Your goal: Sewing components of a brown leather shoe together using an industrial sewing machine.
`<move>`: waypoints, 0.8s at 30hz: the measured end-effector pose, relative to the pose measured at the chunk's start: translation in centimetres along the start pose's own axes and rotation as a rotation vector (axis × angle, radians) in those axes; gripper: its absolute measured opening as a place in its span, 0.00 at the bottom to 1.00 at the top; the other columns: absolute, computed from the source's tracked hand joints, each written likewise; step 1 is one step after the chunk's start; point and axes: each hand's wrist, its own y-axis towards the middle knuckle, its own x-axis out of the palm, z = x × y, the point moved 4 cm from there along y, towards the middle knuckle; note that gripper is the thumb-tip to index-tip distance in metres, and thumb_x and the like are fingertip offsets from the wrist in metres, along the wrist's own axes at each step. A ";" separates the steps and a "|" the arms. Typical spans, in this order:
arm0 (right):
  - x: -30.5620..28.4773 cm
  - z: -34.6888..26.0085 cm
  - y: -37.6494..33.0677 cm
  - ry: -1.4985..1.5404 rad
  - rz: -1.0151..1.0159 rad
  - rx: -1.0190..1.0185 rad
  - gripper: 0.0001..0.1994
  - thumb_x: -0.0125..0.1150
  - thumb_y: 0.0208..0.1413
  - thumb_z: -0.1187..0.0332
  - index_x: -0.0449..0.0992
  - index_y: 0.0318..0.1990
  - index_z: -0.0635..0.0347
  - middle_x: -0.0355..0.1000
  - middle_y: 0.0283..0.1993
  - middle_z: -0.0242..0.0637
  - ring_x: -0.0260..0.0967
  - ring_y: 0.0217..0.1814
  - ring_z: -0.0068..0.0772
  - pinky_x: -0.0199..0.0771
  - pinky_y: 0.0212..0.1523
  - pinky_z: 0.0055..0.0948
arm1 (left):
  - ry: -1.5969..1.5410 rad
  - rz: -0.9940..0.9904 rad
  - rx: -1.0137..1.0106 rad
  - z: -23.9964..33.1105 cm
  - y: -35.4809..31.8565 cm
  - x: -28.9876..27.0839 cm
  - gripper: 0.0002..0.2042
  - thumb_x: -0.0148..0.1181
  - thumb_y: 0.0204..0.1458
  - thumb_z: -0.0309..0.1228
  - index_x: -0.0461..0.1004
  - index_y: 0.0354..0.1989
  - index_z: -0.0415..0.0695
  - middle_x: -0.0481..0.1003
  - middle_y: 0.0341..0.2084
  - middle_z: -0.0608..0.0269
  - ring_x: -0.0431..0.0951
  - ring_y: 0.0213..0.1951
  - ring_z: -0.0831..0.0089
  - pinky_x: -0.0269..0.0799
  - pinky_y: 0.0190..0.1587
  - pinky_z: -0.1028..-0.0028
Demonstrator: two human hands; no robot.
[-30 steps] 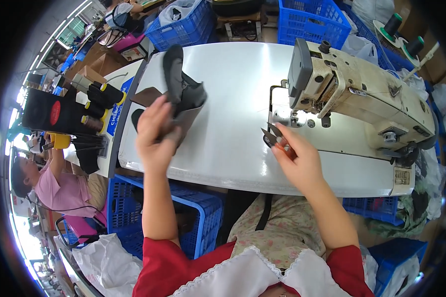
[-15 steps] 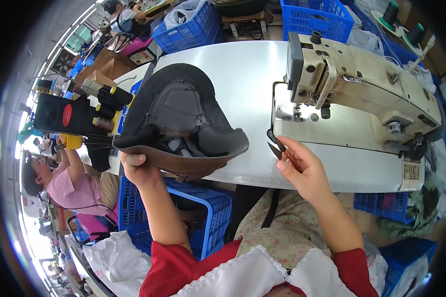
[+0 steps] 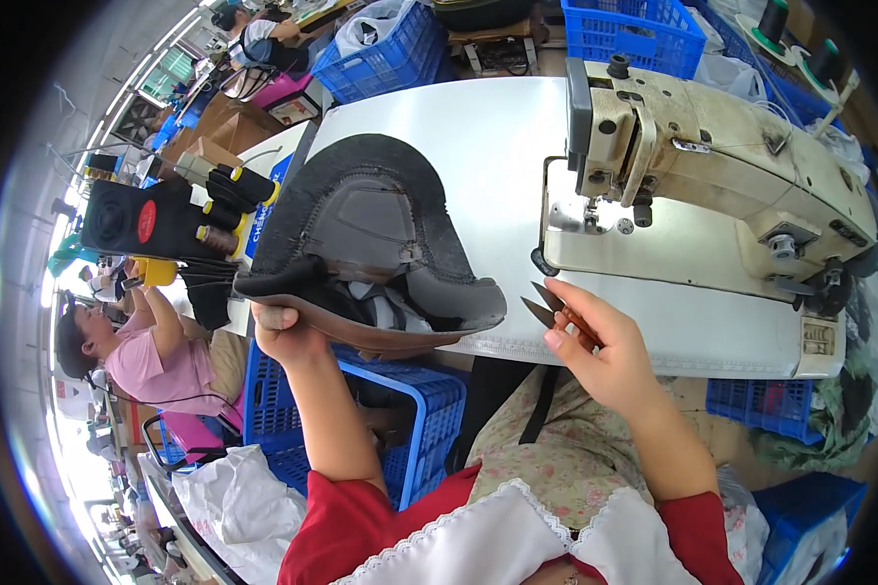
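Observation:
My left hand (image 3: 291,331) grips the lower brown edge of a stitched, curved shell of black padding and brown leather-like material (image 3: 376,219). Its hollow inside faces up, with grey and whitish parts showing deep in it. A band wraps one finger of this hand. In my right hand (image 3: 600,336) is a pair of thread snips (image 3: 546,304) with dark pointed blades and reddish-brown handles. The blades stand apart and point left toward the shell, with a gap between. Behind the snips is the sewing machine (image 3: 712,175), its needle area touched by neither hand.
The white sewing table (image 3: 498,146) stretches beneath both hands. Thread cones (image 3: 234,190) stand at left, near a person in pink (image 3: 166,346). A blue crate (image 3: 429,409) sits below the table's front edge, beside a white bag (image 3: 239,512). More blue crates (image 3: 634,34) stand behind.
The shell and my left hand have shifted slightly right in the picture, tilting a little. The snips now stand apart from the black tab at the machine bed's corner. Both holds stay the same.

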 end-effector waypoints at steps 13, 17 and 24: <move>1.0 -3.0 -0.1 -0.417 0.080 -0.390 0.20 0.62 0.54 0.73 0.73 0.57 0.60 0.70 0.26 0.37 0.67 0.22 0.38 0.68 0.24 0.34 | 0.174 -0.131 0.103 0.7 -1.4 4.4 0.33 0.62 0.22 0.20 0.74 0.48 0.26 0.76 0.48 0.40 0.78 0.49 0.47 0.69 0.58 0.54; 1.1 -3.0 0.1 -0.505 0.095 -0.380 0.20 0.62 0.54 0.72 0.74 0.56 0.59 0.67 0.24 0.36 0.66 0.21 0.37 0.66 0.23 0.35 | 0.231 -0.115 0.074 1.0 -1.7 5.1 0.30 0.65 0.23 0.19 0.76 0.45 0.27 0.77 0.45 0.41 0.79 0.47 0.50 0.69 0.57 0.56; 1.4 -2.8 0.3 -0.542 0.106 -0.382 0.20 0.63 0.53 0.72 0.75 0.55 0.59 0.67 0.24 0.35 0.66 0.20 0.38 0.66 0.22 0.35 | 0.280 -0.156 0.108 1.2 -1.9 5.6 0.28 0.67 0.24 0.21 0.76 0.42 0.24 0.78 0.43 0.40 0.79 0.46 0.51 0.70 0.55 0.59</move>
